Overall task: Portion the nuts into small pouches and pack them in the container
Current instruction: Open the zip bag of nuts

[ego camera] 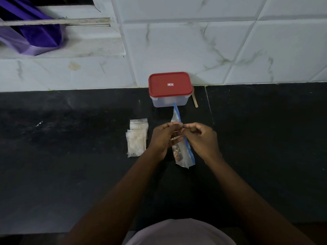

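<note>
The left hand (pixel 162 137) and right hand (pixel 201 138) are meeting close together above the matt black stone bench (pixel 70 156), both pinching the limp clear plastic zip bag with a blue seal strip (pixel 184 157). The bag is hanging tilted, with the brown nuts (pixel 177 153) bunching at its lower end. A pinch slipping on that slick film could scatter them. The flat, crinkly translucent small pouches (pixel 137 138) are lying stacked just left of the hands. Behind, the clear rectangular plastic container (pixel 168 102) is sitting with its glossy red lid (pixel 169 84) on.
</note>
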`<state>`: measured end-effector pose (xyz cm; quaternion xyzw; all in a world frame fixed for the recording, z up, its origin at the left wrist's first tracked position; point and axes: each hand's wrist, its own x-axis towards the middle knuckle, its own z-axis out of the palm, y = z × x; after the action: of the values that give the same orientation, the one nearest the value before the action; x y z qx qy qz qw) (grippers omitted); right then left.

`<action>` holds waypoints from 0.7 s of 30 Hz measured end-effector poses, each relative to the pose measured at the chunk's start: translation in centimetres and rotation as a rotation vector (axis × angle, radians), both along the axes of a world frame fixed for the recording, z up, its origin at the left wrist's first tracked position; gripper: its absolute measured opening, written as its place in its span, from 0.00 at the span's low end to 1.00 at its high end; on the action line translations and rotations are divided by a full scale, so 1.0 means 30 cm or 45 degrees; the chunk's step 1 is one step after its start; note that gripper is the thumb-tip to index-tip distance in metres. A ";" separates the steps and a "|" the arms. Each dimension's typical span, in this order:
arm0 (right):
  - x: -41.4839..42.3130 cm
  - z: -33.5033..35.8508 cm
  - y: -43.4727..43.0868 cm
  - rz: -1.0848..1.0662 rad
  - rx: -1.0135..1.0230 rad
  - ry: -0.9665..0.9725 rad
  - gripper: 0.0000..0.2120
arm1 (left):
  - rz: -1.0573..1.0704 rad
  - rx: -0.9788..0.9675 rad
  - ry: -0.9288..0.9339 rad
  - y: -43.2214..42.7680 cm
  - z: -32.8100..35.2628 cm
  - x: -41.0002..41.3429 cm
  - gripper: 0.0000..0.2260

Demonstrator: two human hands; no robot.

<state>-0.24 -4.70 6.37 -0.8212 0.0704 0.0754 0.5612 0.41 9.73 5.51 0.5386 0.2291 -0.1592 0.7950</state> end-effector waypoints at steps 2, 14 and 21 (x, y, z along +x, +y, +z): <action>0.002 0.003 0.002 -0.013 0.010 0.006 0.06 | 0.005 -0.012 0.000 0.000 0.001 0.005 0.07; 0.020 0.000 -0.012 -0.011 -0.006 0.090 0.04 | 0.012 0.283 -0.111 0.008 0.004 -0.002 0.04; 0.021 0.009 -0.022 0.003 -0.074 0.084 0.04 | 0.036 0.420 -0.203 0.003 0.018 -0.013 0.05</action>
<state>0.41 -5.36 6.65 -0.8343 0.0900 0.1012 0.5344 0.01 9.82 6.04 0.6693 0.1959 -0.0650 0.7137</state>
